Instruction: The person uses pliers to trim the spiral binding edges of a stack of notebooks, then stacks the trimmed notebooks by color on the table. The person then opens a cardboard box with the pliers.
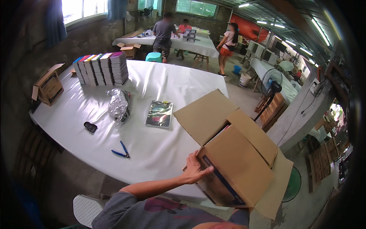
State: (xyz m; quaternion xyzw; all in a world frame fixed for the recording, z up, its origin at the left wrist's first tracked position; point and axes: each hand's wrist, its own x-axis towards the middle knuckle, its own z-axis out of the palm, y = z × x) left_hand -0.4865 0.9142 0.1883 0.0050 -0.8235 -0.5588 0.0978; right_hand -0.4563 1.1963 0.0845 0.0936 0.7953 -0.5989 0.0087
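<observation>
A large brown cardboard box is tilted at the right end of the white-covered table, its flaps spread out. Through a narrow gap beside one flap a little red shows; the rest of the inside is hidden. My left hand grips the box's left side, thumb on the dark printed band and fingers around the edge. Only a bit of my right sleeve appears beneath the box; the right hand itself is hidden behind it. Left of the box lies a flat, shiny plastic-wrapped pack with a dark cover.
Blue-handled cutting pliers, a small black object and a crumpled clear plastic bundle lie on the table. Stacked booklets and an open carton stand at its far left. A fan stands beyond the box; people work behind.
</observation>
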